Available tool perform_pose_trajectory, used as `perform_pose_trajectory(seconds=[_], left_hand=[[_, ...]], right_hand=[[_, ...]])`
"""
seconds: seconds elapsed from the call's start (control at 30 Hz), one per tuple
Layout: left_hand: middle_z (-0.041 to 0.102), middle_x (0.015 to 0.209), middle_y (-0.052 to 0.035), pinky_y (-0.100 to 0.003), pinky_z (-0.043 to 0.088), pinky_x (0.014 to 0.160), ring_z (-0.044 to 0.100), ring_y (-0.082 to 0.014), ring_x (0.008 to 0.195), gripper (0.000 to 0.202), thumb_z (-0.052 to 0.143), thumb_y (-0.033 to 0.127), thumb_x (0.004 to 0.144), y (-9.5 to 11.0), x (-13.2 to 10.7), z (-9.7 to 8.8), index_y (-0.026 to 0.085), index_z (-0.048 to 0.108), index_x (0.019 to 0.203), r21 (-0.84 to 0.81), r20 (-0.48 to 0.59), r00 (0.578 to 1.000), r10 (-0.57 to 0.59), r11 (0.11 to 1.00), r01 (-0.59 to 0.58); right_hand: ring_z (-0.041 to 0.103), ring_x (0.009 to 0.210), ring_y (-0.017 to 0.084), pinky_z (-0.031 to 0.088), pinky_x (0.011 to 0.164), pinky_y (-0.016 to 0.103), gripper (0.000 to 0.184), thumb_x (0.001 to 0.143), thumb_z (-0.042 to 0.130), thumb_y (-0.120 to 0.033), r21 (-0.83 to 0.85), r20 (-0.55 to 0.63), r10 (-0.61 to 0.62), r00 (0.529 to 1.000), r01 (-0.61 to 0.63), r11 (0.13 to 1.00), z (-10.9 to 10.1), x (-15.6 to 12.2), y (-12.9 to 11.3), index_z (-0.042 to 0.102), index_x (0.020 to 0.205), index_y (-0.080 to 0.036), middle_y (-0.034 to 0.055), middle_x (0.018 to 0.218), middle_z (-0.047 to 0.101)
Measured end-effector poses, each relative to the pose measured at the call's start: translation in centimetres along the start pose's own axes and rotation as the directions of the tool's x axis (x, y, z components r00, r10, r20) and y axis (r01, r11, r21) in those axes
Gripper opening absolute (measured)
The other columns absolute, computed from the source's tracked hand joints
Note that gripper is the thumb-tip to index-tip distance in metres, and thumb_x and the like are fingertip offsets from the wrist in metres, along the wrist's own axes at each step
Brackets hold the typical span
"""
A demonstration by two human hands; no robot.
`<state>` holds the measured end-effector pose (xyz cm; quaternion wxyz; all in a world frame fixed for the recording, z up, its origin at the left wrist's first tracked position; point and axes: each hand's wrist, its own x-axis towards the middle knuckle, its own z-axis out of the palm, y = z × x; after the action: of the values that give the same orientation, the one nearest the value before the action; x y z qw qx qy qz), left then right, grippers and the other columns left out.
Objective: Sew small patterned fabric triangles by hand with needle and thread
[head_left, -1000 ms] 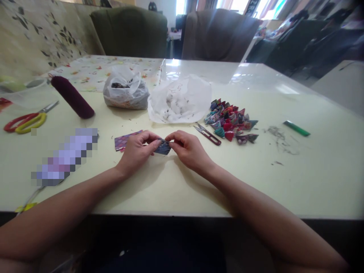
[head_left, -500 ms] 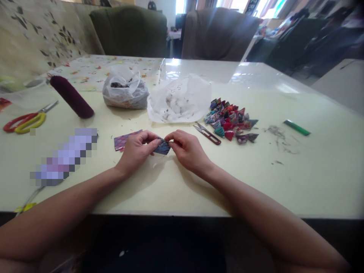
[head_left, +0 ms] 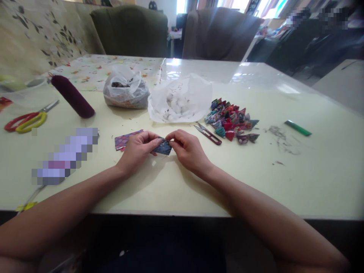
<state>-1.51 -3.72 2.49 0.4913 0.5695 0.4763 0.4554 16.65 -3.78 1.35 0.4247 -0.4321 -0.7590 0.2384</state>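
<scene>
Still, you are pinching the small dark fabric piece (head_left: 163, 147) between left hand (head_left: 138, 150) and right hand (head_left: 188, 149), just above the table (head_left: 182, 182) near the thread snips (head_left: 209, 134), barely shifting, so the folding is continuing.

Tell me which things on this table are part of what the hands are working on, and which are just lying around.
In hand:
left hand
right hand
dark patterned fabric piece

Lying about:
purple fabric square
thread snips
pile of folded fabric triangles
bag of stuffing
scissors
green lighter
</scene>
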Motion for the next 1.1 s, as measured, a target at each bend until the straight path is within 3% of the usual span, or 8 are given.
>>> perform_pose_trajectory(seconds=[0.67, 0.93, 1.1], left_hand=[[0.064, 0.068, 0.0002, -0.024, 0.046, 0.060, 0.053, -0.0095, 0.059, 0.021, 0.083, 0.033, 0.073, -0.57, 0.33, -0.11, 0.016, 0.071, 0.071, -0.201, 0.082, 0.990, -0.114, 0.971, 0.129], [0.066, 0.072, -0.0015, -0.026, 0.051, 0.064, 0.059, -0.0120, 0.065, 0.018, 0.082, 0.031, 0.074, -0.70, 0.44, -0.22, 0.016, 0.072, 0.075, -0.284, 0.128, 0.975, -0.181, 0.935, 0.211], [0.065, 0.071, -0.0004, -0.026, 0.051, 0.064, 0.059, -0.0108, 0.063, 0.018, 0.082, 0.029, 0.073, -0.70, 0.51, -0.37, 0.016, 0.070, 0.074, -0.346, 0.172, 0.962, -0.211, 0.902, 0.259]], right_hand=[[0.054, 0.070, 0.013, 0.041, 0.069, 0.026, 0.015, 0.084, 0.054, -0.008, 0.076, 0.003, -0.004, 1.000, 0.004, 0.997, -0.47, 0.26, -0.17, 0.066, 0.084, -0.018, 0.0004, 0.079, 0.065], [0.048, 0.065, 0.012, 0.038, 0.065, 0.026, 0.010, 0.085, 0.056, -0.013, 0.174, 0.059, 0.089, 0.994, -0.098, 0.980, -0.75, 0.33, -0.25, 0.066, 0.085, -0.018, -0.0028, 0.069, 0.057], [0.045, 0.063, 0.012, 0.036, 0.063, 0.027, 0.007, 0.086, 0.058, -0.022, 0.344, 0.145, 0.125, 0.981, -0.169, 0.924, -0.79, 0.49, 0.26, 0.064, 0.087, -0.019, -0.0039, 0.065, 0.052]])
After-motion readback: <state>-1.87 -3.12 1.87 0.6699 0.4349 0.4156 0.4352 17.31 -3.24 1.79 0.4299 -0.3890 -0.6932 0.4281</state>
